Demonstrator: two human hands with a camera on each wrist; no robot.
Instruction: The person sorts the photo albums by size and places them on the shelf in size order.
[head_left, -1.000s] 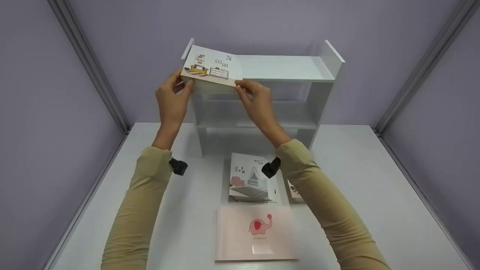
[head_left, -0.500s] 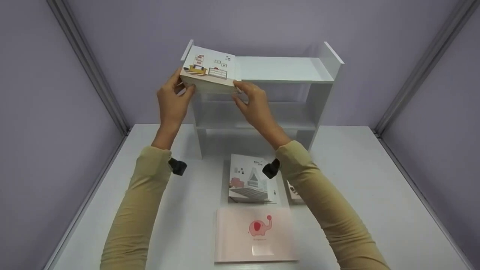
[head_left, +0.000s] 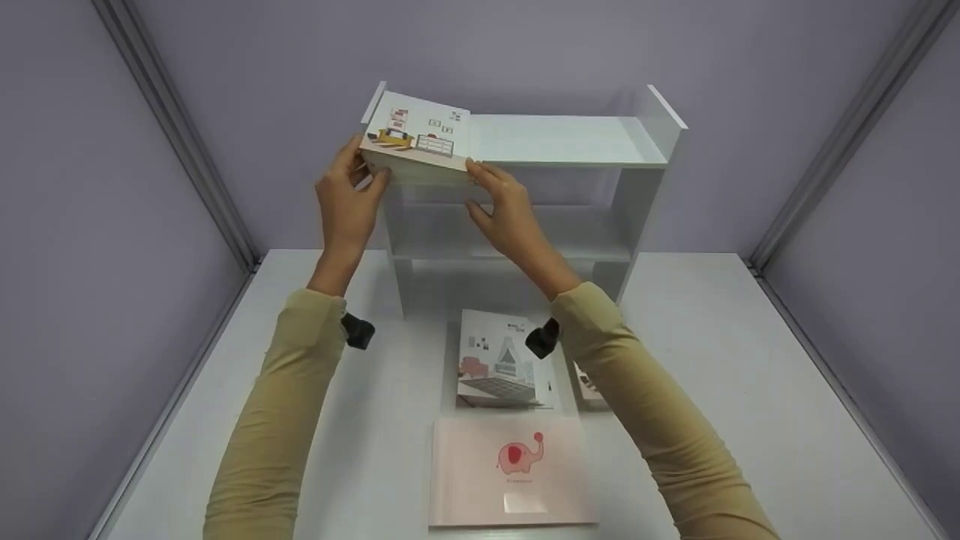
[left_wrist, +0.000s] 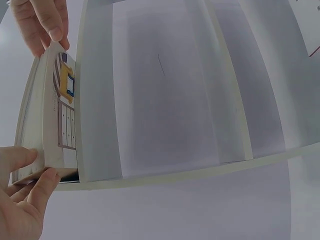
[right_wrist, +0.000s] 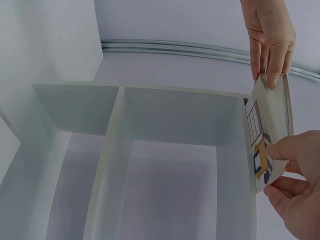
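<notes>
A thick white book (head_left: 420, 131) with a yellow sofa on its cover lies slanted at the left end of the white shelf unit's top, its front edge jutting past the shelf. My left hand (head_left: 346, 202) grips its left end, thumb in front and fingers around the side. At the right front corner, the fingers of my right hand (head_left: 510, 214) touch the book, while the thumb stays apart below it. In the left wrist view, the book (left_wrist: 52, 110) lies against the shelf's top panel. The right wrist view shows the book (right_wrist: 270, 112) between both hands.
The white shelf unit (head_left: 570, 139) has raised side panels. In front of it lie a book with a tent picture (head_left: 499, 360) and a pink elephant book (head_left: 514, 472). A pinkish item (head_left: 592, 397) is partly hidden by my right sleeve. Grey walls enclose the table (head_left: 697, 337).
My right thumb has come off the book's front corner and dropped away, while the fingers stay touching it. The book's front edge has lifted or shifted barely. My left hand keeps its grip.
</notes>
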